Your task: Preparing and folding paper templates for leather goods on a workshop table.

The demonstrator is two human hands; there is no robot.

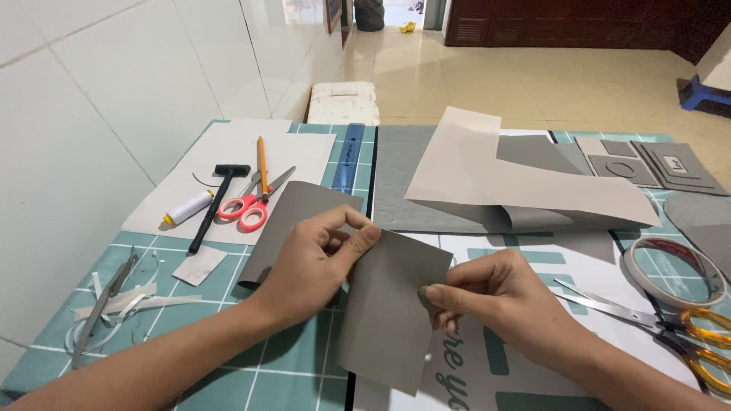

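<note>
My left hand [312, 262] pinches the upper left corner of a grey sheet of paper [388, 320], thumb on top. My right hand [499, 301] grips the same sheet at its right edge. The sheet is held just above the teal cutting mat [251, 377]. A second grey sheet [293, 209] lies under my left hand, its lower edge curling.
Red-handled scissors [247, 207], a pencil [262, 164], a black hammer [217, 198] and a thread spool [188, 207] lie on white paper at left. A blue ruler [350, 156], large beige and grey sheets [525, 186], a tape roll [674, 270] and orange-handled scissors [670, 327] lie right.
</note>
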